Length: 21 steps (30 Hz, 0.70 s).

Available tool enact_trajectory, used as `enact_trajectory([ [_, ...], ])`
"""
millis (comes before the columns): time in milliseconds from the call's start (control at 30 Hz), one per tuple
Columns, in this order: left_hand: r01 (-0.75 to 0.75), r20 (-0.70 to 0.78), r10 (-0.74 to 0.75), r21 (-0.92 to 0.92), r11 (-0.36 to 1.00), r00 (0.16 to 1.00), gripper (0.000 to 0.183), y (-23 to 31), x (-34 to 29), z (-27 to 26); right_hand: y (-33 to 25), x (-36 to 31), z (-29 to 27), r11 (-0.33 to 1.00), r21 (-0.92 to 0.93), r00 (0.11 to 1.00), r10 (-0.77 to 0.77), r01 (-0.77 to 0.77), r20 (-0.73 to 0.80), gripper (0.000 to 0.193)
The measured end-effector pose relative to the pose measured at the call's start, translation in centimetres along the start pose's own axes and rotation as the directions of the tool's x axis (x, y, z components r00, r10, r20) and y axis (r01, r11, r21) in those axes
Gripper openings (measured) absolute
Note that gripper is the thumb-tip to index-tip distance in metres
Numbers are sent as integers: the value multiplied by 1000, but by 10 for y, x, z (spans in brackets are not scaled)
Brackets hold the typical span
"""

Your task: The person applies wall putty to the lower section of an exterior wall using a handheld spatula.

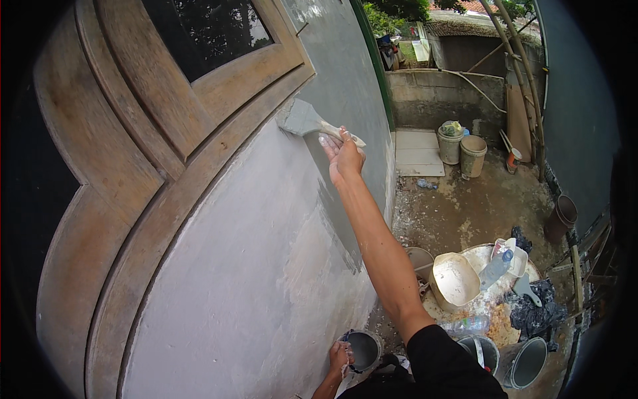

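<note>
My right hand (pixel 347 157) is closed round the handle of a wide paintbrush (pixel 304 120), its arm stretched up and forward. The grey-coated bristles touch the wall (pixel 252 219) right beside the wooden window frame (pixel 232 130). Grey paint covers the upper wall, while the lower part is pale whitish with uneven patches. Low by the wall, my left hand (pixel 341 358) grips the rim of a small bucket (pixel 365 350) with grey inside. The bucket's lower part is hard to make out.
A round, paint-spattered surface (pixel 492 256) holds a cream tub (pixel 455 280), a plastic bottle (pixel 496 269) and a second brush (pixel 526 290). Grey-stained buckets (pixel 530 362) stand near me at the right. Two pails (pixel 473 157) are farther off, before a low block wall (pixel 445 100). Bamboo poles (pixel 525 80) lean there.
</note>
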State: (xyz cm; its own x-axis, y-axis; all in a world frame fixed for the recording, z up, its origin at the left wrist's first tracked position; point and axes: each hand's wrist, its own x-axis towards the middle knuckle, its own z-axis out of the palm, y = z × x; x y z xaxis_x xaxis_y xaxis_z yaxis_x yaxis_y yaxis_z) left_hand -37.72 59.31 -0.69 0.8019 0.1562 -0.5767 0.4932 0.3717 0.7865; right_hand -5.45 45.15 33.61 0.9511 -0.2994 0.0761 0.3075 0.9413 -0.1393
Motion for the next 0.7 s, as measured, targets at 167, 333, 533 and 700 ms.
enact_trajectory([
  [167, -4, -6, 4, 17, 1000, 1000, 12, 2, 1, 3, 3, -6, -64, 994, -75, 994, 66, -73, -90, 26],
  [333, -10, 20, 10, 47, 999, 1000, 10, 3, 1, 7, -6, -8, -66, 998, -47, 996, 45, -48, -75, 25],
  [533, -6, -14, 7, 52, 999, 1000, 13, 4, -4, 6, -7, -13, -11, 999, -32, 998, 7, -5, 66, 25],
  [700, -9, -11, 9, 14, 1000, 1000, 11, 0, -8, 0, 6, -34, -81, 990, -128, 996, 55, -64, -74, 28],
])
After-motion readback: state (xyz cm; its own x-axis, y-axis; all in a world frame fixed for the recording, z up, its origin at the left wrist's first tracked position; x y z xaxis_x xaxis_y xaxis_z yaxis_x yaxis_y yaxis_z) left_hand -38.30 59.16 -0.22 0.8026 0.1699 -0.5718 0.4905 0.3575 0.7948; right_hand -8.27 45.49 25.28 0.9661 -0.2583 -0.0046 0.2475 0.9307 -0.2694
